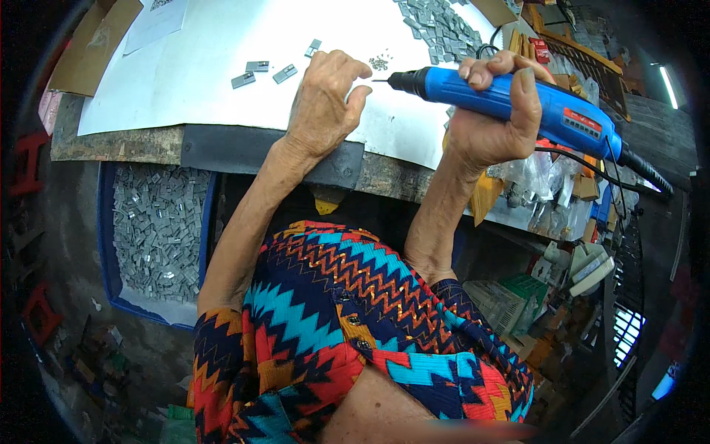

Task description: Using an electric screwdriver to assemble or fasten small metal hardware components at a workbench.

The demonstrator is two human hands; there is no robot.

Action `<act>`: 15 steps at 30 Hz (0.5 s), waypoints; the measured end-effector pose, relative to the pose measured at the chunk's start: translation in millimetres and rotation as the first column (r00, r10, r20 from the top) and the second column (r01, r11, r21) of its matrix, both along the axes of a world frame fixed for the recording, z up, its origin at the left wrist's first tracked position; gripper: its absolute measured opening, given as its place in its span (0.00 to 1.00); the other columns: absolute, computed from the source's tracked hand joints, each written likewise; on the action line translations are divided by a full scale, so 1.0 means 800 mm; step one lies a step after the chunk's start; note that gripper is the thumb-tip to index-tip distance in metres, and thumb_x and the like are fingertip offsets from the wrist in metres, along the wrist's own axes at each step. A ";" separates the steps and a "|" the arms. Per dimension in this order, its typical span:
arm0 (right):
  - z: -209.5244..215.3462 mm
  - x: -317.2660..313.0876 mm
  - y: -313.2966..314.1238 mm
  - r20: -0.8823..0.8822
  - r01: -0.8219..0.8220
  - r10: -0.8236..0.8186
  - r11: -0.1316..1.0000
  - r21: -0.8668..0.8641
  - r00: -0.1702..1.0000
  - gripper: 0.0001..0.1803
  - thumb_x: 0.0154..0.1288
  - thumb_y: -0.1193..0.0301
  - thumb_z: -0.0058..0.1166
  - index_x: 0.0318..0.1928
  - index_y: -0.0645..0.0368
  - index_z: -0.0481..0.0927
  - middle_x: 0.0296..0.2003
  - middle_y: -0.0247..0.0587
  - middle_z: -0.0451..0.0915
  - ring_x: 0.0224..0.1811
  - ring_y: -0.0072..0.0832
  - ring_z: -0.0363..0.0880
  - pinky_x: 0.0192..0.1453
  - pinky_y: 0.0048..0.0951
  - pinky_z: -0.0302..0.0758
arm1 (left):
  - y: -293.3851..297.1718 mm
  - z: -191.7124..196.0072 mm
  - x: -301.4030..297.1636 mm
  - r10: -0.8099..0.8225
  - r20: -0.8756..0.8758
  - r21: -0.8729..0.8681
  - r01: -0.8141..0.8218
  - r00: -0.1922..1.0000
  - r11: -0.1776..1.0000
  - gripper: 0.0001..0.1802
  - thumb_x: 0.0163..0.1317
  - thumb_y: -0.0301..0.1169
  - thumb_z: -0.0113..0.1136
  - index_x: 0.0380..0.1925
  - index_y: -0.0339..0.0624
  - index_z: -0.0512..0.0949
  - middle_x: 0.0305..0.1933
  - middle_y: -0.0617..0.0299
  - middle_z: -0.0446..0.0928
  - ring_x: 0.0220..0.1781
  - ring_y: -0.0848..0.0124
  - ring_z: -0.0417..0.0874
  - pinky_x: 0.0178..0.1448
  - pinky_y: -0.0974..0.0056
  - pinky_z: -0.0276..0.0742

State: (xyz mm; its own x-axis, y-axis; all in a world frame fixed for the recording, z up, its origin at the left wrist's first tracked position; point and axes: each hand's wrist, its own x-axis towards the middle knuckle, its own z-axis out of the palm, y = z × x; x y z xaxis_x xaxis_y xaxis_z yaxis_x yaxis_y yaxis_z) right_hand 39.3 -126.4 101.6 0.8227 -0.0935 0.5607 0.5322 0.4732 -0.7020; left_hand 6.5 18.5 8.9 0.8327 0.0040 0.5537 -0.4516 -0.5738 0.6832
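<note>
My right hand (494, 111) is wrapped round a blue electric screwdriver (473, 90), held nearly level with its thin bit pointing left. My left hand (325, 100) is curled over the white work surface, its thumb and index fingertip a little apart, close to the bit's tip. What its bent fingers hold, if anything, is hidden under the hand. Left of that hand lie a few small grey rectangular pieces (285, 73). A scatter of tiny screws (381, 61) lies just beyond the bit.
A heap of grey pieces (444, 33) covers the table's far right. Below the table's left edge stands a blue bin (107, 244) filled with similar pieces. Cardboard (96, 48) is at the far left. A black cable (592, 166) trails from the screwdriver beside plastic bags (536, 177).
</note>
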 end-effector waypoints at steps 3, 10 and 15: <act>0.002 0.000 -0.004 0.000 -0.041 0.041 0.999 0.027 0.999 0.13 0.51 0.71 0.52 0.39 0.59 0.70 0.25 0.44 0.75 0.21 0.28 0.75 0.32 0.36 0.71 | 0.011 0.000 -0.014 0.003 -0.043 0.096 0.001 0.999 0.995 0.07 0.48 0.22 0.57 0.30 0.37 0.74 0.30 0.57 0.72 0.37 0.64 0.71 0.42 0.61 0.67; -0.004 0.000 -0.004 0.047 -0.020 0.020 1.000 0.019 0.999 0.14 0.52 0.74 0.50 0.40 0.64 0.69 0.26 0.47 0.74 0.21 0.28 0.74 0.30 0.36 0.72 | 0.032 0.005 -0.042 0.026 -0.137 0.247 0.008 0.990 0.969 0.08 0.48 0.19 0.56 0.31 0.37 0.74 0.32 0.57 0.72 0.38 0.62 0.71 0.43 0.60 0.66; -0.005 0.000 -0.005 0.053 -0.056 0.053 0.997 0.052 0.997 0.15 0.52 0.76 0.49 0.41 0.67 0.67 0.25 0.48 0.75 0.21 0.27 0.74 0.29 0.35 0.75 | 0.040 0.003 -0.031 0.122 -0.114 0.273 -0.087 0.986 0.958 0.08 0.48 0.19 0.56 0.31 0.36 0.74 0.33 0.56 0.72 0.37 0.62 0.71 0.43 0.60 0.66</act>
